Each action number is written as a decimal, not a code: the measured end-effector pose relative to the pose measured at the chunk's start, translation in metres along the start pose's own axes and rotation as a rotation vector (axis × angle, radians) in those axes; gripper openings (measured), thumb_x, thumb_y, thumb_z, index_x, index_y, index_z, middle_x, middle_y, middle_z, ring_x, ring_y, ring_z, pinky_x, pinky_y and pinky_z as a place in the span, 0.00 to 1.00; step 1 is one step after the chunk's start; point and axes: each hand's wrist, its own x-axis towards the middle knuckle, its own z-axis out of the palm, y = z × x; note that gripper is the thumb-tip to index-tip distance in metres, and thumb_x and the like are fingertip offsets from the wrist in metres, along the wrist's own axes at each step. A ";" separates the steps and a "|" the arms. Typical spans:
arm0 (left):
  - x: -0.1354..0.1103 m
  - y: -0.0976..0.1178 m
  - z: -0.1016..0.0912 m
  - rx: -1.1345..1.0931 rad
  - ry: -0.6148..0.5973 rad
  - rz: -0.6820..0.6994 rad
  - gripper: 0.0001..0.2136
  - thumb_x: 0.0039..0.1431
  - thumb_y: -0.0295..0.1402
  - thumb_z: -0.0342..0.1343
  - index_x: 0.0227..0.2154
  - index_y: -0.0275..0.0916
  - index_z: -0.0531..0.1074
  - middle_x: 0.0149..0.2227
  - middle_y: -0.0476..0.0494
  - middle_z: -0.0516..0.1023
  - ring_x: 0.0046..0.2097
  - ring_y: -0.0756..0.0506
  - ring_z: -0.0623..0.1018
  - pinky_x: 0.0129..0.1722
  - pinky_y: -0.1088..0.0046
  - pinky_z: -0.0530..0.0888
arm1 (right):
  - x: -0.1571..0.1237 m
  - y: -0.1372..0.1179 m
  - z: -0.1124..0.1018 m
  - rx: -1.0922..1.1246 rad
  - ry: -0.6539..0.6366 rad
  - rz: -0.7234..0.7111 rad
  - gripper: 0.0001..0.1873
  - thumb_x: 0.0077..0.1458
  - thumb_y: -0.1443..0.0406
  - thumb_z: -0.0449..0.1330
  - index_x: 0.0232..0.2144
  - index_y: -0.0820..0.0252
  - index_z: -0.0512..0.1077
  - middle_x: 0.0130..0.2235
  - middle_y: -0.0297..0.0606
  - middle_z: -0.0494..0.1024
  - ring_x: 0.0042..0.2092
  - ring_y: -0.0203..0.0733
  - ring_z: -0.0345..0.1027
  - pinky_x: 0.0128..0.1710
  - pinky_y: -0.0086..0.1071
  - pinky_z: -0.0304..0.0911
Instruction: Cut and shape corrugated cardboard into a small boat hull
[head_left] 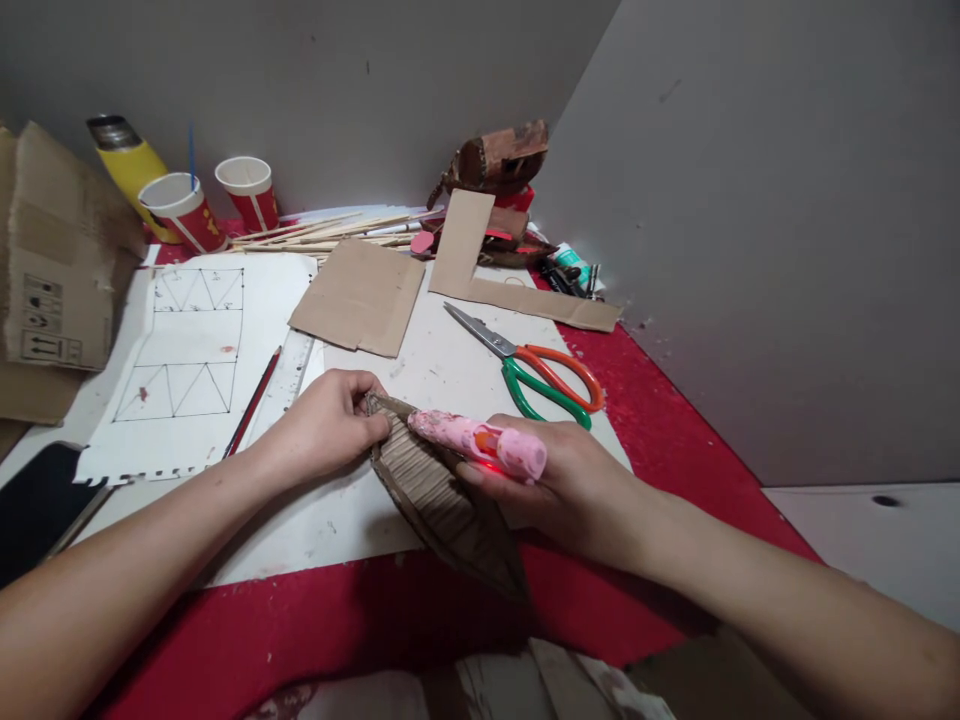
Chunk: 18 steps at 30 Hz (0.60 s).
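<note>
My left hand (330, 425) pinches the pointed far end of a brown, boat-shaped cardboard model (435, 480) between thumb and fingers. The model is tilted, its ribbed inner face towards me. My right hand (555, 490) is wrapped round a pink hot glue gun (480, 440) with a lit red spot on its side. The gun's front end lies at the model's upper edge, close to my left fingertips; whether it touches cannot be made out. Just beyond my right hand lie scissors (517, 360) with orange and green handles.
Flat cardboard pieces (360, 297) (457, 250) lie on white paper over a red cloth (720, 500). A pencil (255, 400) rests by a drawn sheet (180, 340). Paper cups (191, 215), a yellow bottle (131, 165), thin sticks (322, 235) and brown models (499, 160) stand behind; a carton (64, 260) is left.
</note>
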 end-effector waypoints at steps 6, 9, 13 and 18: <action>-0.001 0.000 0.000 -0.012 0.000 0.009 0.04 0.47 0.30 0.54 0.27 0.37 0.71 0.23 0.47 0.73 0.25 0.49 0.70 0.24 0.73 0.63 | -0.003 -0.004 -0.003 -0.016 -0.025 0.057 0.12 0.61 0.57 0.56 0.41 0.56 0.74 0.33 0.38 0.79 0.31 0.41 0.72 0.30 0.30 0.63; -0.001 0.001 -0.001 -0.022 0.014 0.000 0.03 0.46 0.30 0.54 0.27 0.37 0.71 0.22 0.48 0.73 0.25 0.48 0.70 0.23 0.73 0.62 | -0.005 -0.004 -0.004 -0.051 -0.034 0.050 0.12 0.61 0.56 0.55 0.38 0.56 0.73 0.31 0.38 0.78 0.30 0.40 0.70 0.28 0.30 0.61; 0.000 0.001 -0.002 -0.041 0.027 -0.007 0.03 0.46 0.29 0.55 0.26 0.37 0.71 0.22 0.47 0.73 0.25 0.48 0.71 0.23 0.73 0.62 | -0.010 -0.004 -0.006 -0.089 -0.061 0.031 0.12 0.62 0.57 0.52 0.32 0.57 0.69 0.28 0.36 0.75 0.26 0.39 0.67 0.25 0.30 0.57; 0.000 0.002 -0.003 -0.058 0.015 -0.025 0.03 0.45 0.28 0.55 0.26 0.37 0.71 0.22 0.46 0.74 0.25 0.48 0.72 0.23 0.72 0.64 | -0.018 -0.007 -0.009 -0.087 -0.071 0.015 0.11 0.62 0.59 0.52 0.33 0.56 0.71 0.27 0.36 0.74 0.27 0.40 0.69 0.27 0.31 0.61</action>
